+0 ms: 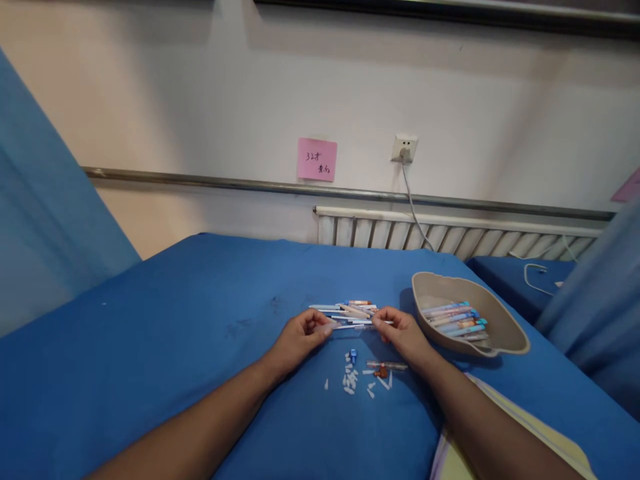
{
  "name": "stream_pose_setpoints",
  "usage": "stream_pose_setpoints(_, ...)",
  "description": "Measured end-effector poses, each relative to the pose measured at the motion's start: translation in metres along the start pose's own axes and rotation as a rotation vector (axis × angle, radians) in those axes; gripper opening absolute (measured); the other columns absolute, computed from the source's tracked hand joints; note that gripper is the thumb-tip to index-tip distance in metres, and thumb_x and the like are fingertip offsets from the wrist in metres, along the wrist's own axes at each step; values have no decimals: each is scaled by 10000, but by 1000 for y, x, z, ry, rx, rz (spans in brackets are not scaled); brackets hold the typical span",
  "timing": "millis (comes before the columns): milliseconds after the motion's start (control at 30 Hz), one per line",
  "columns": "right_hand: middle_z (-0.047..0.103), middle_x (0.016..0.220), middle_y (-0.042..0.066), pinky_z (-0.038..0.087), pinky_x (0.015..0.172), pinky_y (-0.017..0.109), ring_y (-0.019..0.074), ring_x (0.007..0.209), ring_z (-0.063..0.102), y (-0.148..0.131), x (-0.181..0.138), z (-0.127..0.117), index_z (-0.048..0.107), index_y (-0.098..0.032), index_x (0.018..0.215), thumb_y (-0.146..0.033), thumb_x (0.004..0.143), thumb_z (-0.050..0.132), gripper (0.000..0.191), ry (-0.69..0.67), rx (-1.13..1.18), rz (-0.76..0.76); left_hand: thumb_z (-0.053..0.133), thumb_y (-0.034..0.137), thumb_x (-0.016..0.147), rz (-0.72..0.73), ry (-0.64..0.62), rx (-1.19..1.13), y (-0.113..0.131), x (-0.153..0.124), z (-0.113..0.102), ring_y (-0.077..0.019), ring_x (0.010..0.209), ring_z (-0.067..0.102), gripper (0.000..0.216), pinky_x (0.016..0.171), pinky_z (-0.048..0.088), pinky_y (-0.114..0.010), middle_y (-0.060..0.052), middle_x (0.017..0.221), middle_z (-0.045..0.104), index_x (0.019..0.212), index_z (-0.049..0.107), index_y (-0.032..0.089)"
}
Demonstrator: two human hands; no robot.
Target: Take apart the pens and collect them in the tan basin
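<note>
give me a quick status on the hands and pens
Left hand and right hand pinch the ends of one thin pen. Loose pen pile just behind. Small caps scattered below. Tray of pens at right.

Head camera looks forward and down, near, over blue table (150,347).

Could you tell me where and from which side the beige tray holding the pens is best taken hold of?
Probably grip the beige tray by its near rim, coming from the right hand side. The rim flares outward and is bare there, while the pens in the tray lie towards its left.
</note>
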State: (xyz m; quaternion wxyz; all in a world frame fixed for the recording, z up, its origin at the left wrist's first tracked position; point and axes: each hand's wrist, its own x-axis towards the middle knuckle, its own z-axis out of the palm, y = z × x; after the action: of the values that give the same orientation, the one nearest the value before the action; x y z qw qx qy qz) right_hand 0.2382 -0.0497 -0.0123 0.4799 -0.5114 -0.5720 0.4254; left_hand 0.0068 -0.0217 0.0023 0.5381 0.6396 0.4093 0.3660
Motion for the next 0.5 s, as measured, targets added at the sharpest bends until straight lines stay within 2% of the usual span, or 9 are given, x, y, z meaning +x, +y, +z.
stream_pose_setpoints(133, 470, 585, -47, 316, 472, 207, 76, 473, 401, 1, -1, 2, 554, -178, 705, -531, 699, 599, 356, -12, -25, 9, 680, 336, 693, 27, -13, 22, -3, 1, -1, -116, 667, 517, 231, 614, 381, -210, 10, 763, 600, 776, 558, 158)
stream_pose_setpoints(300, 481, 620, -37, 332, 471, 202, 74, 485, 399, 6, -1, 3, 548, -176, 722, -482, 736, 585, 309, -57, -36, -16, 650, 308, 715, 79, 23, 162, 1, -3, 3, -110, 627, 490, 190, 591, 381, -209, 23, 704, 565, 799, 583, 151)
stream_pose_setpoints(500, 468, 600, -41, 338, 460, 203, 76, 472, 396, 5, -5, 4, 546, -181, 737, -454, 771, 565, 276, -94, -88, -32, 611, 280, 746, 186, 67, 327, 11, -12, 8, -140, 717, 542, 132, 682, 419, -240, 3, 760, 598, 798, 602, 160)
